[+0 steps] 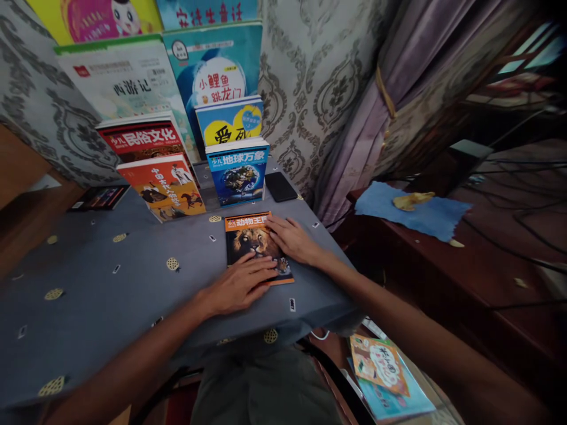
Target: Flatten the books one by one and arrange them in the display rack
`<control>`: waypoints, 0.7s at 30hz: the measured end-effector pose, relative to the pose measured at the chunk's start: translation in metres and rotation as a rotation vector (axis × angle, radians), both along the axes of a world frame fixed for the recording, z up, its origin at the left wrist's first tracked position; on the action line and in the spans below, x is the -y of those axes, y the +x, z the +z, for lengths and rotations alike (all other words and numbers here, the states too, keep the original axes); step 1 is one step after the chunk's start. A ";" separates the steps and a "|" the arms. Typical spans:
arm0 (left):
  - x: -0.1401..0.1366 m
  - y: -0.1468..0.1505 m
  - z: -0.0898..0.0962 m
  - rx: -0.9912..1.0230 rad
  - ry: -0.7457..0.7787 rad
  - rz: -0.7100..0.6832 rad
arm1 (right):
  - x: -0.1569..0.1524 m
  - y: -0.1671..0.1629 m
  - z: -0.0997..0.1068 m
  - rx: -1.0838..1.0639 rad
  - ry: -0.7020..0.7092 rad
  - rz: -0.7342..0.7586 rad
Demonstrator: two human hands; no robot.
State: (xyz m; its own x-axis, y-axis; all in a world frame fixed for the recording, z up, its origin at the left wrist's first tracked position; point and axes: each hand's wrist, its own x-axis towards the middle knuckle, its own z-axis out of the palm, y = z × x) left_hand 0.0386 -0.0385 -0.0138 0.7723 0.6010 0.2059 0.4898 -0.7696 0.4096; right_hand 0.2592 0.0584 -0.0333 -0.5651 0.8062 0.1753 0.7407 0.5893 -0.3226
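A closed book with a lion on its dark cover and an orange border [241,239] lies flat on the grey tablecloth [133,277]. My left hand [241,282] rests palm down across its lower left part, fingers stretched out over the cover. On the upper right edge of the same book lies my right hand [295,239], its fingers extended and flat. Neither hand grips the book. Just behind it stands a blue book with a globe [239,177], and further left an orange book with painted figures [166,192].
More books lean in rows against the patterned wall, including a teal one [186,65]. A black phone [281,186] lies at the table's right edge. Past a purple curtain [354,130], a blue cloth [376,206] sits on a dark red surface. More books [398,395] lie low at right.
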 end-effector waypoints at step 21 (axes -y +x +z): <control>-0.022 -0.029 -0.027 0.099 0.064 0.538 | 0.078 0.022 -0.007 -0.111 0.045 -0.044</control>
